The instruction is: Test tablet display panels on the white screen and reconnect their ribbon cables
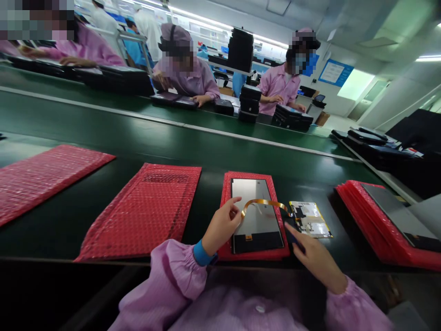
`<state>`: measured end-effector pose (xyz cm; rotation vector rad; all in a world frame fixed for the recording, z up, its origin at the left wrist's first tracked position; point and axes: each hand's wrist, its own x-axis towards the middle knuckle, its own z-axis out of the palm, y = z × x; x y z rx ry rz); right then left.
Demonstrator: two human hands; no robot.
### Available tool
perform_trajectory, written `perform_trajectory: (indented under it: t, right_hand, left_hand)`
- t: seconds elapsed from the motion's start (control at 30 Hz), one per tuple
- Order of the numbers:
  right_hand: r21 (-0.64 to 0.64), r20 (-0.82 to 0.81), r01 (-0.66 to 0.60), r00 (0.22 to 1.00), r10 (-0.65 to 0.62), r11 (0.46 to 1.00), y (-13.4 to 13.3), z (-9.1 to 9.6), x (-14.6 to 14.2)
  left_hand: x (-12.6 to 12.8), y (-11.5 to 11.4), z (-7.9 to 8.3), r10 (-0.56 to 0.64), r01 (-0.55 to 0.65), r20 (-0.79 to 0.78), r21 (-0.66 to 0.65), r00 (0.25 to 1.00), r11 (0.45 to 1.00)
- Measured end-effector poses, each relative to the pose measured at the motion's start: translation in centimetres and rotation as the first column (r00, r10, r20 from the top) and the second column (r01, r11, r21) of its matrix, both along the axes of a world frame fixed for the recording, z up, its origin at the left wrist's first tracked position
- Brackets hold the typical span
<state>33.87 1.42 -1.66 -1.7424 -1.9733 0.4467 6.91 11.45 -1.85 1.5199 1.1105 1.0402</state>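
Observation:
My left hand (223, 226), in a blue wristband (202, 253), pinches one end of an orange ribbon cable (263, 201) over a display panel (257, 218). The panel has a silvery back and a black lower strip, and lies on red bubble-wrap bags (225, 250). From my left hand the cable arches to the right, down to a small flat circuit board (312, 219) on the bench. My right hand (315, 255) is beside the board's left edge, forefinger pointing at the cable's end. A dark piece (291, 231) shows between its forefinger and thumb, too unclear to name.
Left of the panel lies a red bubble-wrap bag (148, 211), with another bag (51, 179) farther left. At right, a second panel (396, 211) rests on stacked red bags (370, 230). Across the green bench (138, 131), people in pink work beside stacked black devices (250, 103).

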Motion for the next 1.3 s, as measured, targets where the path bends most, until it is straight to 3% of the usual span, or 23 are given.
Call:
perform_trajectory:
  t: [0.07, 0.1, 0.17, 0.2, 0.23, 0.37, 0.5, 0.67, 0.83, 1.3]
  right_hand:
    - [-0.039, -0.29, -0.04, 0.957, 0.027, 0.998, -0.9, 1.8, 0.0]
    - [-0.045, -0.484, -0.043, 0.875, 0.016, 0.998, -1.1, 2.7, -0.3]
    - [-0.044, -0.776, -0.031, 0.631, -0.014, 0.999, -0.7, 3.7, -1.7]
    - [-0.039, -0.84, -0.026, 0.543, -0.018, 0.999, -0.2, 3.8, -2.7]
    - [-0.029, -0.852, -0.022, 0.523, -0.013, 0.999, 0.5, 3.6, -3.9]
    - [-0.019, -0.835, 0.023, 0.549, -0.029, 1.0, 3.5, 1.3, -8.6]
    - [-0.018, -0.784, 0.049, 0.619, -0.044, 0.999, 4.9, -0.6, -10.9]
    - [0.018, -0.665, 0.056, 0.746, -0.03, 0.998, 4.6, -0.9, -10.9]
    - [0.036, -0.58, 0.014, 0.815, 0.009, 0.999, 4.5, -1.2, -10.8]
    - [0.156, -0.512, 0.033, 0.858, 0.052, 0.987, 4.4, -1.5, -10.9]
  left_hand:
    - [0.0, 0.1, -0.1, 0.019, -0.019, -0.003, 0.004, 1.0, 1.0]
    - [0.0, 0.2, -0.2, 0.022, -0.022, -0.005, 0.004, 1.0, 1.0]
    - [0.0, 0.2, -0.4, 0.024, -0.024, -0.01, 0.001, 1.0, 1.0]
    - [0.0, 0.3, -0.5, 0.025, -0.025, -0.013, 0.001, 1.0, 1.0]
    - [0.1, 0.3, -0.6, 0.028, -0.028, -0.015, 0.0, 0.999, 1.0]
    - [0.0, 0.3, -0.8, 0.041, -0.041, -0.024, -0.001, 0.999, 0.999]
    - [0.0, 0.2, -0.8, 0.05, -0.05, -0.04, 0.006, 0.998, 0.999]
    - [0.0, 0.1, -0.5, 0.03, -0.03, -0.05, 0.006, 0.998, 1.0]
    - [-0.1, -0.1, -0.2, 0.023, -0.023, -0.052, 0.0, 0.998, 1.0]
    - [-0.2, 0.1, -0.6, 0.013, -0.014, -0.054, -0.025, 0.998, 1.0]
